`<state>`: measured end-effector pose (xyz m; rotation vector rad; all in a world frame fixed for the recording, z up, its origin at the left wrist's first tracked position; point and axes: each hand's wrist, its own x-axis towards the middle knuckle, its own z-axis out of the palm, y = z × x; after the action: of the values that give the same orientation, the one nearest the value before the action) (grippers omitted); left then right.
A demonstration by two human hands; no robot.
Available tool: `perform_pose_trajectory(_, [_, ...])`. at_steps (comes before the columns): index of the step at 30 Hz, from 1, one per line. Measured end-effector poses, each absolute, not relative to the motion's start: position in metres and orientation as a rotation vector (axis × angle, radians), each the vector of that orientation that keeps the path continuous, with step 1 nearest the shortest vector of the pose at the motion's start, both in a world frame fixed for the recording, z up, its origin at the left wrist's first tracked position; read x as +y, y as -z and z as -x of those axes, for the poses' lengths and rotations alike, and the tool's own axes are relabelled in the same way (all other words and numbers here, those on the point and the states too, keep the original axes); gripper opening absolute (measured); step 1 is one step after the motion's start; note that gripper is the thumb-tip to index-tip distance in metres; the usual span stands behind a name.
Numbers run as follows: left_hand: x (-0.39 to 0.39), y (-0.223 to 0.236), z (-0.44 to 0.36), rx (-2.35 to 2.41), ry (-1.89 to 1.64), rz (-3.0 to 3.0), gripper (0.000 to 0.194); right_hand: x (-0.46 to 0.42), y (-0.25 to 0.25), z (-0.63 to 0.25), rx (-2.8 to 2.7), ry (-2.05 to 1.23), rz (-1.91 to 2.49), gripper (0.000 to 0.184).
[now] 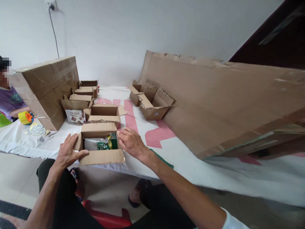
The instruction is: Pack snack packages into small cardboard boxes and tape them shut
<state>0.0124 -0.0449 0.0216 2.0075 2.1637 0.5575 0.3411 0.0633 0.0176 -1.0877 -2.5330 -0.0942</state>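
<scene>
An open cardboard box [102, 157] stands at the table's near edge with its long flaps folded outward. Inside lie shiny packets [106, 143] in silver, green and yellow with white lettering. My left hand [69, 151] rests against the box's left end, fingers stretched and the thumb lying apart along the front flap. At the opposite end, my right hand [132, 142] has its fingers curled over the right flap, and its fingertips are partly hidden. Just behind this box is another open box [105, 119], which neither hand touches.
Several open boxes [82, 97] line the left side, beside a stacked carton wall [52, 86]. Two open boxes [154, 111] lean by a large cardboard sheet [214, 105]. A tape roll [24, 117] lies left, near a person [10, 98]. A green strip [164, 159] is at right.
</scene>
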Motion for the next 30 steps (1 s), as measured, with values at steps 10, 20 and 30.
perform_pose_trajectory(10, [-0.042, 0.010, -0.015, 1.841, -0.766, -2.081, 0.118, 0.057, -0.053, -0.298, -2.888, -0.141, 1.048, 0.017])
perform_pose_trajectory(20, [-0.041, 0.030, -0.023, 1.796, -0.960, -2.086, 0.117, 0.058, -0.070, -0.284, -2.978, -0.237, 1.276, 0.019])
perform_pose_trajectory(30, [-0.051, 0.029, -0.038, 1.791, -1.012, -2.027, 0.119, 0.060, -0.053, -0.278, -2.892, -0.300, 1.274, 0.019])
